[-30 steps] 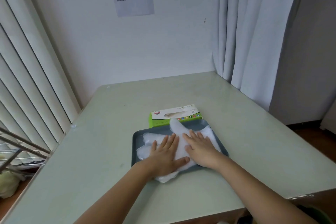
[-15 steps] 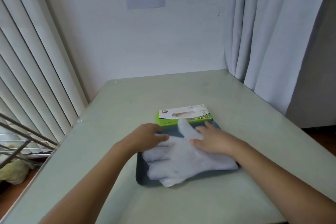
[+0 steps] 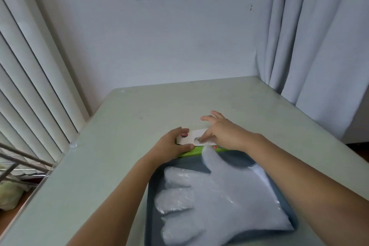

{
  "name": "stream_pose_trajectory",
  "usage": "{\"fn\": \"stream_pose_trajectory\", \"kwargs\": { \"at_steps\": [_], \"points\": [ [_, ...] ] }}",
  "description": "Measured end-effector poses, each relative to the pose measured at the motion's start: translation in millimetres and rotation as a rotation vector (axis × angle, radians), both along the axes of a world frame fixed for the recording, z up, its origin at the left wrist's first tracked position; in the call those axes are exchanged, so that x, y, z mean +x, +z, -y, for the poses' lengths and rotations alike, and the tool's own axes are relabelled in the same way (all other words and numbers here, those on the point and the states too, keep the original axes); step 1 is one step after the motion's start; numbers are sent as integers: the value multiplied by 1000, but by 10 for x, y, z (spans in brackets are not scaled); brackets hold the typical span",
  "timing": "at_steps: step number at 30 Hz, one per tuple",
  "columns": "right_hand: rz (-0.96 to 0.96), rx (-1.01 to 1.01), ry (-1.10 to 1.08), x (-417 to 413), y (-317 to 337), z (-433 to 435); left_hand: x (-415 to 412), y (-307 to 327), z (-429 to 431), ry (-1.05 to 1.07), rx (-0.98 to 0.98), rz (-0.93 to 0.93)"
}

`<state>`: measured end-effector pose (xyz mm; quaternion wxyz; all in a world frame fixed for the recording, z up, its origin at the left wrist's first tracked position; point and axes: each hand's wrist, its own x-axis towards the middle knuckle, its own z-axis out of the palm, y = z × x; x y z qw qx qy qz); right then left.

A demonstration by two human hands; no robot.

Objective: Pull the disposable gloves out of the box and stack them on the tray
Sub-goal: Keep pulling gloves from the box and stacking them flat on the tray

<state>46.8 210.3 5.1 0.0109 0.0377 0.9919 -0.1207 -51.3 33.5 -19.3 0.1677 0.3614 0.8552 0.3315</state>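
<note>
**Head view: both hands on the glove box**

We saw the left hand [image 3: 171, 146] gripping the left end of the small cardboard box [image 3: 189, 153] with a white top and green sides. Its fingers were curled over the far edge and its thumb pressed along the near side. The right hand [image 3: 225, 134] lay loosely spread over the right part of the box. One fingertip [image 3: 200, 139] touched the oval opening in the top, and the other fingers were lifted and relaxed, holding nothing we could make out.

The right hand covered much of the box top, and the printing on the green side was too blurred to read. The right forearm hid part of the right rim of the dark grey-blue, round-cornered tray [image 3: 152, 201]. The tray's near edge was cut off by the frame.

The thin, translucent white plastic gloves [image 3: 219, 195] lay flat in a pile on the tray, crinkled at the fingers, which pointed left. The glove thumb reached over the far rim to the box front. Box and tray sat touching on the smooth, pale green table [image 3: 139, 114].
</note>
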Motion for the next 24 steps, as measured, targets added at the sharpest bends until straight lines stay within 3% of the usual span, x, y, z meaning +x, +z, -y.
{"fn": "stream_pose_trajectory", "kwargs": {
  "at_steps": [6,10,16,24],
  "points": [
    [45,48,140,-123,-8,-99,-151,-152,-21,-7,65,99],
    [-22,17,178,-191,-64,-152,-177,-178,-31,-28,77,100],
    [-151,155,249,-200,-177,-193,-210,-206,-23,-57,79,78],
    [-289,-30,176,-158,-254,-280,-228,-201,-37,-69,58,69]
  ]
}}
